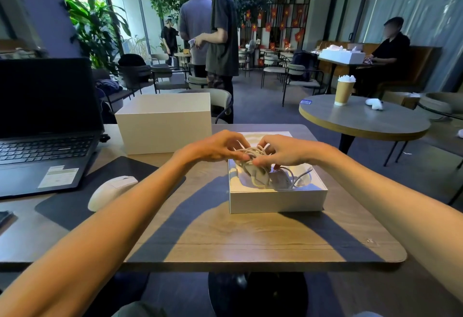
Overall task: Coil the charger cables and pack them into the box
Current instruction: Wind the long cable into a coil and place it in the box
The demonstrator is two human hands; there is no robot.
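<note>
Forearms: both bare arms extended from the bottom corners of the view and met over the open box.
Left hand (215, 147): its fingers (235, 141) were curled over the near-left side of the bundle, gripping the strands.
Right hand (283, 152): its fingers (265, 144) were bent and pinched the same bundle from the other side; the thumb's contact was hidden.
Charger cables (251, 154): a tangled white bunch was held between the two hands, just above the box, with further loops and a pale block, perhaps an adapter, lying inside it.
Box (278, 199): a shallow white tray sat right of centre on the wooden surface (225, 236), its top open.
Handling: the cables looked light, thin and limp, likely to spring out of a coil and snag on each other; nothing looked fragile apart from the plug ends, which could not be made out.
Where to hold: a grip across the whole bunch of loops, not a single strand, seemed best, with one hand pinning the coil as it went down.
Nearby: a taller white carton (162, 123), a white mouse (110, 191) and an open laptop (42, 126) stood to the left.
</note>
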